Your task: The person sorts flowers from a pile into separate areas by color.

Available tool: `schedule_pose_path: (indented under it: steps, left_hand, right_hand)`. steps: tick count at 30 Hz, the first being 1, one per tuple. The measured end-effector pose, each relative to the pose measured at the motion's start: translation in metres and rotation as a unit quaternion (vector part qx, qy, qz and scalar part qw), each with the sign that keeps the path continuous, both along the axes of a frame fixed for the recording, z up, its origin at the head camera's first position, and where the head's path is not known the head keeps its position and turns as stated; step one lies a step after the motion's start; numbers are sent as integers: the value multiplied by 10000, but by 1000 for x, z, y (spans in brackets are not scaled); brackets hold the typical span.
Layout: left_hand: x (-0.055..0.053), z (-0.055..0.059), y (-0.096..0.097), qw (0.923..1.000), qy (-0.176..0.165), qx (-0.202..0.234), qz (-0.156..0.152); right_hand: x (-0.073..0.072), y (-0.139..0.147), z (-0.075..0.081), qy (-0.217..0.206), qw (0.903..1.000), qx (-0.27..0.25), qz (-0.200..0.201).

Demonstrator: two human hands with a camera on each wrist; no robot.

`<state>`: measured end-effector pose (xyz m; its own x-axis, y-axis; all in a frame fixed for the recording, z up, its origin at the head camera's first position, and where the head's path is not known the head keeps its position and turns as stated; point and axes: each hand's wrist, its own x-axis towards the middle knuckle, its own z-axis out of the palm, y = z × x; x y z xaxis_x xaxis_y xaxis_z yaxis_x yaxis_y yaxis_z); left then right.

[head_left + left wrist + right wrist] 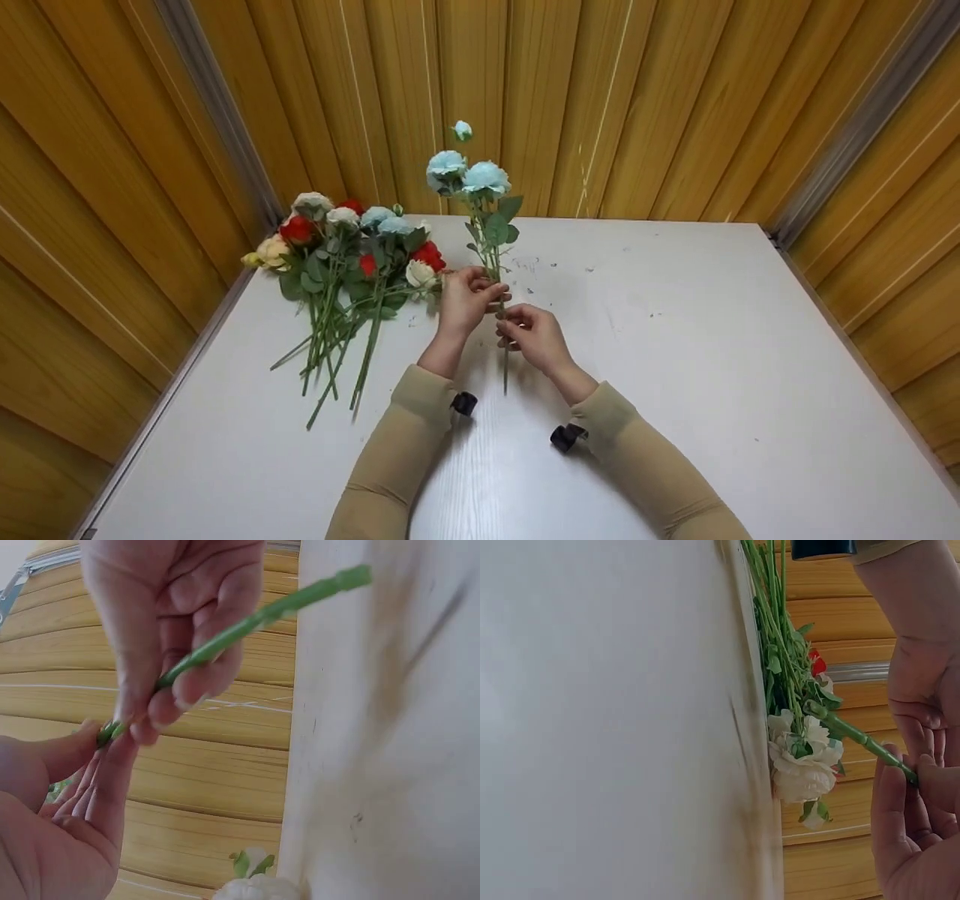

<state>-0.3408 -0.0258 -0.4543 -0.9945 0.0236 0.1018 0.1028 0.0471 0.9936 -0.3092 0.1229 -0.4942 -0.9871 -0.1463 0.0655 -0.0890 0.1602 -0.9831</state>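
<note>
An artificial light-blue flower stem (pixel 486 180) with two full blooms, a small bud and green leaves stands upright between both hands. My left hand (pixel 466 298) pinches its green stalk below the leaves. Just beneath, my right hand (pixel 534 334) pinches the same stalk with thumb and fingers. In the left wrist view, the cut end of the stalk (pixel 300 598) sticks out past the right hand (pixel 176 637). The right wrist view shows the stalk (pixel 866 742) held between the right-hand fingers, with the left hand (pixel 922 682) behind.
A pile of artificial flowers (pixel 345 255) in red, white, cream and blue lies at the left of the white table (pixel 675 360), stalks toward me. Wood-patterned panels (pixel 540 97) wall in the back and sides. Small dark marks dot the tabletop.
</note>
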Motion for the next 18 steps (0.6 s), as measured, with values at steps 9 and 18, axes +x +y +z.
schedule_pose_path:
  steps: [9, 18]
  left_hand:
    - [-5, 14, -57, 9853, -594, -1507, 544]
    - [-4, 4, -128, 9176, -1280, -3442, 1519]
  right_hand:
    - [-19, 65, 20, -138, 9973, 560, -450]
    - [-33, 169, 43, -302, 9812, 1067, -1581]
